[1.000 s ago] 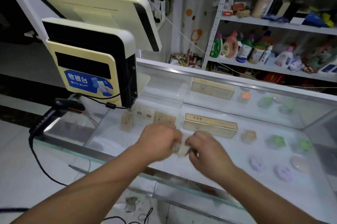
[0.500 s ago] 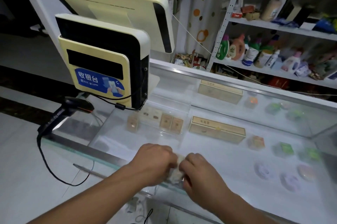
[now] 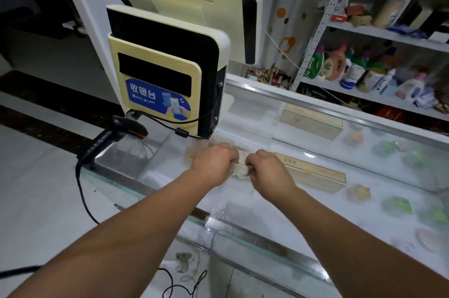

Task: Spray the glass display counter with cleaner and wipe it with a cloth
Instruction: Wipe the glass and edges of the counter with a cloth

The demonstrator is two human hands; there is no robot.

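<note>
Wipe step, by the look of it. Your left hand (image 3: pixel 213 164) and right hand (image 3: pixel 267 169) both have fingers curled tight around the bunched cloth (image 3: pixel 239 169), down on the glass counter (image 3: pixel 267 215) just right of the checkout terminal (image 3: pixel 165 84). No spray bottle in view. Next: sweep right over the hazy glass, staying clear of the terminal cable (image 3: pixel 180 131).

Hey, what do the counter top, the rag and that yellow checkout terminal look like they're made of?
Counter top: clear glass, glossy. The goods show through it and light glints off it.
Cloth: soft and pale, crumpled into folds. Whether it is woven fabric or paper, the blur leaves open.
Terminal: probably moulded plastic, going by its smooth satin yellow shell with rounded corners.
</note>
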